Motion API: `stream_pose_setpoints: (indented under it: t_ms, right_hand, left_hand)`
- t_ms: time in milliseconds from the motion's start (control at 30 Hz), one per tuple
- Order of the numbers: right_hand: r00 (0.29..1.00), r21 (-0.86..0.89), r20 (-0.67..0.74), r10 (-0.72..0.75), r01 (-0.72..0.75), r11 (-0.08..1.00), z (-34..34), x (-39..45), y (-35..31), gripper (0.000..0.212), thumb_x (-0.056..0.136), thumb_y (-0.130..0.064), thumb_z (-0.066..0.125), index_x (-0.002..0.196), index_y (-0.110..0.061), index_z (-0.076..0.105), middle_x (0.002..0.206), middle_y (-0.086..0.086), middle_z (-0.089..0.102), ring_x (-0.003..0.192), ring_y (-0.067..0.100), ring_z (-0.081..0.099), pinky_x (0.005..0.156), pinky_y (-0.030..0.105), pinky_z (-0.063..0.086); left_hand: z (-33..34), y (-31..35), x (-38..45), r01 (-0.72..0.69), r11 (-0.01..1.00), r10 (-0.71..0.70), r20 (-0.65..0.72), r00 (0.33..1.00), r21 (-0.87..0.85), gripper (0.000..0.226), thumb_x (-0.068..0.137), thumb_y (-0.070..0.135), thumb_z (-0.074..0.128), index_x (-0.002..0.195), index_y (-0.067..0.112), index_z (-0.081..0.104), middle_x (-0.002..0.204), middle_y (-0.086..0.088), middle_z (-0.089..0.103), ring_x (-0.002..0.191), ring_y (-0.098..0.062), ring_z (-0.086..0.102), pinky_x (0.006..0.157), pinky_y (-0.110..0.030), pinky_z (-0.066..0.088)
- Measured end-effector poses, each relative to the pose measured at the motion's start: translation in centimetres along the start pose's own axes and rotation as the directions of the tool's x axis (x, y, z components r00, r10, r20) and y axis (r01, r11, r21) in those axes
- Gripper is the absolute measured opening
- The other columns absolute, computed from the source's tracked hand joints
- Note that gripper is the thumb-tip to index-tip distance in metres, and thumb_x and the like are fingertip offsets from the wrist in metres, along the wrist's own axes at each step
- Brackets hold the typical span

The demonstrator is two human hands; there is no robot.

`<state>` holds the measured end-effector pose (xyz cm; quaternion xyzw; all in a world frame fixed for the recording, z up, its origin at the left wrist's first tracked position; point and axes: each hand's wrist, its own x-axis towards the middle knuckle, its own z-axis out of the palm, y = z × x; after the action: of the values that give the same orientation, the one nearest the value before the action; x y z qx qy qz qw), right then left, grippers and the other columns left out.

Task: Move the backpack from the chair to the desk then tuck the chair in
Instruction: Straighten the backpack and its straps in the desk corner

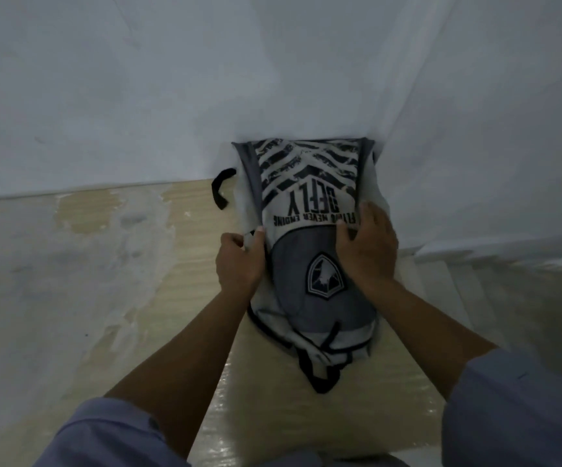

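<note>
Here the backpack [309, 210] lies on the wooden desk [178, 264] against white walls [171, 79].

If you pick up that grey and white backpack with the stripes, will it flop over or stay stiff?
The grey and white striped fabric backpack would probably flop: its cloth is wrinkled and it lies rather flat on the pale wooden desk. It likely holds little, so it seems light. The left hand and right hand grip its sides, which may stop it sagging.
</note>
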<state>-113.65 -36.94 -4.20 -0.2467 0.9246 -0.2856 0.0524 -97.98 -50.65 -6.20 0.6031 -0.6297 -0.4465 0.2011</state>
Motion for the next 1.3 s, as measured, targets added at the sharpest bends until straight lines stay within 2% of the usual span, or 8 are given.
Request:
stream_pose_setpoints:
  t_ms: [233, 400, 600, 800, 1033, 1133, 1200, 1300]
  right_hand:
    - [0.887, 0.254, 0.226, 0.402, -0.452, 0.855, -0.2, -5.0, 5.8, 0.094, 0.087, -0.072, 0.053, 0.157, -0.015, 0.026, 0.16, 0.008, 0.033, 0.143, 0.032, 0.04, 0.113, 0.052, 0.04]
    - [0.769, 0.415, 0.352, 0.533, -0.639, 0.648, -0.3, -5.2, 7.2, 0.075, 0.09, -0.054, 0.066, 0.145, -0.009, 0.042, 0.143, 0.014, 0.055, 0.125, 0.034, 0.057, 0.1, 0.038, 0.048]
    - [0.828, 0.582, 0.376, 0.415, -0.56, 0.59, -1.2, -3.7, 7.1, 0.042, 0.1, -0.043, 0.055, 0.127, -0.012, 0.053, 0.124, 0.01, 0.064, 0.106, 0.027, 0.062, 0.095, 0.038, 0.053]
    - [0.866, 0.646, 0.361, 0.344, -0.499, 0.577, -2.2, -2.8, 8.3, 0.046, 0.099, -0.046, 0.054, 0.131, -0.014, 0.055, 0.125, 0.008, 0.065, 0.113, 0.027, 0.063, 0.102, 0.047, 0.053]
    - [0.889, 0.53, 0.309, 0.339, -0.457, 0.714, -0.7, -4.5, 8.1, 0.044, 0.102, -0.049, 0.045, 0.135, -0.019, 0.044, 0.119, 0.005, 0.063, 0.104, 0.028, 0.062, 0.082, 0.029, 0.042]
    - [0.903, 0.476, 0.288, 0.318, -0.423, 0.771, -0.9, -5.3, 8.2, 0.06, 0.102, -0.049, 0.044, 0.152, -0.02, 0.028, 0.143, 0.01, 0.055, 0.125, 0.032, 0.057, 0.097, 0.034, 0.046]
    - [0.918, 0.444, 0.27, 0.29, -0.386, 0.809, -1.3, -6.0, 8.2, 0.072, 0.102, -0.049, 0.045, 0.159, -0.017, 0.015, 0.159, 0.01, 0.038, 0.141, 0.031, 0.043, 0.114, 0.04, 0.037]
    - [0.952, 0.387, 0.217, 0.214, -0.285, 0.877, -2.2, -7.0, 8.0, 0.074, 0.102, -0.048, 0.045, 0.16, -0.015, 0.013, 0.166, 0.01, 0.023, 0.15, 0.029, 0.029, 0.122, 0.044, 0.029]
  left_hand:
    - [2.4, -3.3, -6.6, 0.139, 0.986, -0.123, -0.154, 0.98, 0.097, 0.055, 0.087, 0.065, 0.057, 0.106, 0.013, 0.052, 0.1, -0.008, 0.064, 0.089, -0.03, 0.061, 0.073, -0.037, 0.045]
    - [3.6, -3.6, -8.4, 0.261, 0.96, -0.232, -0.235, 0.944, 0.101, 0.052, 0.098, 0.046, 0.051, 0.121, 0.0, 0.06, 0.121, -0.022, 0.063, 0.11, -0.041, 0.06, 0.088, -0.043, 0.046]
    - [4.9, -1.5, -9.6, 0.238, 0.95, -0.286, -0.254, 0.924, -0.204, 0.037, 0.106, 0.03, 0.034, 0.113, 0.0, 0.055, 0.114, -0.023, 0.063, 0.106, -0.038, 0.06, 0.081, -0.036, 0.04]
    - [5.3, -1.4, -9.4, 0.41, 0.733, -0.488, -0.001, 0.873, -0.542, 0.042, 0.098, 0.02, 0.034, 0.129, 0.003, 0.057, 0.133, -0.019, 0.059, 0.115, -0.033, 0.057, 0.107, -0.048, 0.046]
    - [5.1, -3.0, -9.9, 0.231, 0.951, -0.259, -0.128, 0.957, -0.204, 0.053, 0.099, 0.048, 0.044, 0.14, 0.013, 0.045, 0.131, -0.018, 0.06, 0.112, -0.036, 0.059, 0.089, -0.041, 0.045]
    - [4.6, -3.2, -10.3, 0.16, 0.983, -0.17, -0.123, 0.978, -0.086, 0.063, 0.099, 0.047, 0.049, 0.151, 0.016, 0.032, 0.142, -0.022, 0.054, 0.127, -0.041, 0.054, 0.104, -0.047, 0.045]
    - [4.1, -3.0, -10.8, 0.086, 0.996, -0.087, -0.139, 0.986, -0.011, 0.067, 0.098, 0.046, 0.052, 0.153, 0.015, 0.029, 0.149, -0.019, 0.047, 0.134, -0.04, 0.047, 0.109, -0.047, 0.04]
    - [3.2, -2.5, -11.7, -0.007, 0.997, 0.017, -0.141, 0.99, 0.073, 0.069, 0.097, 0.047, 0.053, 0.154, 0.015, 0.03, 0.155, -0.016, 0.038, 0.14, -0.035, 0.041, 0.11, -0.044, 0.037]
